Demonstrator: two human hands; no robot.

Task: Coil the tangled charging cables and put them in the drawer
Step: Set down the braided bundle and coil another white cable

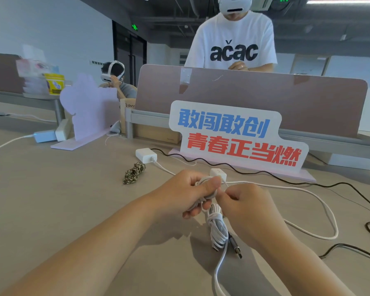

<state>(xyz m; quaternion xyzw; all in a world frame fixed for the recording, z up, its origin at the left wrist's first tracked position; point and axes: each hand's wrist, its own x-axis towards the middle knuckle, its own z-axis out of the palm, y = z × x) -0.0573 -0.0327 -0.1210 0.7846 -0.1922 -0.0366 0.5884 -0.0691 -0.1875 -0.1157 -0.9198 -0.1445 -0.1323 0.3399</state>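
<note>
1. Nearest me, the white cable (pixel 218 230) hangs bundled below the hands, its tail trailing toward the near edge of the desk (pixel 73 199).
2. Left hand (pixel 188 193) grips the part-wound coil (pixel 211 195), thumb pressed across it; right hand (pixel 244 206) pinches the strand just beside it.
3. Coiling looks midway: a slack loop (pixel 333 221) lies to the right. Next, that slack needs winding on while the thumb holds.
4. Black cable (pixel 265 172) lies uncoiled; no drawer shows.

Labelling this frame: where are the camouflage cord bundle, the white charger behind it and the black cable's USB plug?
camouflage cord bundle (pixel 134 173): head view, its middle.
white charger (pixel 145 154): head view, top face.
black cable's USB plug (pixel 236 248): head view, plug body.
</note>
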